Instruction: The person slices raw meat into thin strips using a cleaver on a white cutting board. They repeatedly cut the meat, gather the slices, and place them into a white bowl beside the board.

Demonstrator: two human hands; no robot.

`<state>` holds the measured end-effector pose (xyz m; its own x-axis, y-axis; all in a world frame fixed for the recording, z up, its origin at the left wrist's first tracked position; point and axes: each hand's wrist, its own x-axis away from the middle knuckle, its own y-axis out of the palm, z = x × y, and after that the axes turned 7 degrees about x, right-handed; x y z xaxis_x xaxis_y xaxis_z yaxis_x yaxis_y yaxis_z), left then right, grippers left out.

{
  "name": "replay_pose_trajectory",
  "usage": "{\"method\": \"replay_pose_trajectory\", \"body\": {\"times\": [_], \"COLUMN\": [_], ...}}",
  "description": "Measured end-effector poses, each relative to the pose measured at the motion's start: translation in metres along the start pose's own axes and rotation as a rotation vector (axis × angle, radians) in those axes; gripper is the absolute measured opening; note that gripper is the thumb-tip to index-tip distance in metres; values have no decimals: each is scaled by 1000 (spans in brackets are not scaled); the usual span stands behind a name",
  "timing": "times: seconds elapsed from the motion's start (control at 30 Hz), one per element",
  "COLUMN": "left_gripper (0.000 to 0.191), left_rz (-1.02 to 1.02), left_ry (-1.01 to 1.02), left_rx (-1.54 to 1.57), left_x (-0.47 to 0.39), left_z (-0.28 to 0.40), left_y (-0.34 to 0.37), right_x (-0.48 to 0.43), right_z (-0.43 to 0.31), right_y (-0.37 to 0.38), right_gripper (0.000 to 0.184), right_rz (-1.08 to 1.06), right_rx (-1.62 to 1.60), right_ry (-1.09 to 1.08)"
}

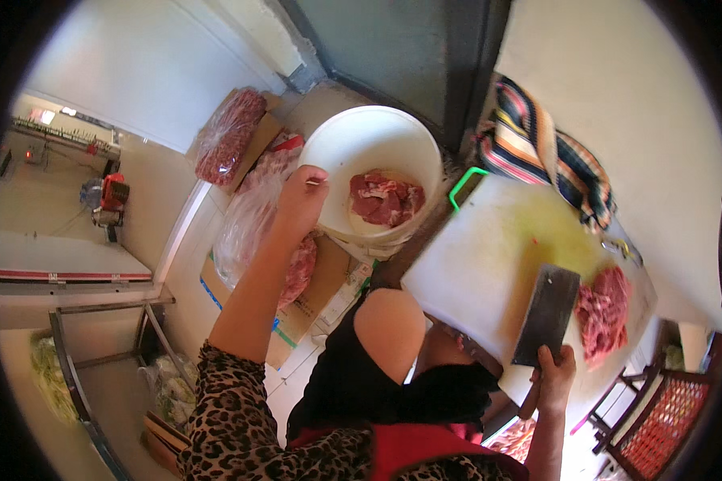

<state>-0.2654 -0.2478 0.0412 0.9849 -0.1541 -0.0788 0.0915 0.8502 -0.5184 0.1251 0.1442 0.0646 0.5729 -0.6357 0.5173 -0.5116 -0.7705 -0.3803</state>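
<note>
My left hand [304, 195] is curled at the left rim of a white plastic bucket [343, 135]. Its fingers are partly hidden, so I cannot tell whether they grip the rim. Several pieces of raw red meat [385, 198] lie in the bottom of the bucket. My right hand [555, 376] is shut around the handle of a cleaver [547, 315], with the broad dark blade pointing away from me over a white cutting board [457, 258]. Right of the blade, a piece of raw meat [603, 312] rests on the board, which has a yellowish stain and a green handle [466, 187].
Plastic-wrapped meat [231, 135] and more bagged meat [259, 198] lie on cardboard [331, 261] left of the bucket. A striped cloth [535, 132] lies behind the board. A metal frame [66, 373] stands at lower left, a red basket [662, 421] at lower right.
</note>
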Motion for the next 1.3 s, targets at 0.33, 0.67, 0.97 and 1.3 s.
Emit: {"method": "replay_pose_trajectory", "body": {"times": [0.33, 0.67, 0.97, 1.3], "left_gripper": [28, 43, 37, 34], "left_rz": [-746, -1220, -1273, -1115], "left_ry": [29, 908, 744, 584], "left_rx": [-616, -793, -1297, -1113], "left_x": [-154, -111, -66, -98], "left_z": [-92, -244, -230, -282], "left_y": [123, 231, 232, 186], "right_x": [-6, -2, 3, -2], "right_z": [14, 90, 135, 46], "right_y": [29, -9, -60, 16], "right_gripper": [34, 46, 45, 54], "right_rz": [257, 322, 324, 398], "right_rx": [-71, -190, 558, 605], "right_ry": [114, 215, 70, -62]}}
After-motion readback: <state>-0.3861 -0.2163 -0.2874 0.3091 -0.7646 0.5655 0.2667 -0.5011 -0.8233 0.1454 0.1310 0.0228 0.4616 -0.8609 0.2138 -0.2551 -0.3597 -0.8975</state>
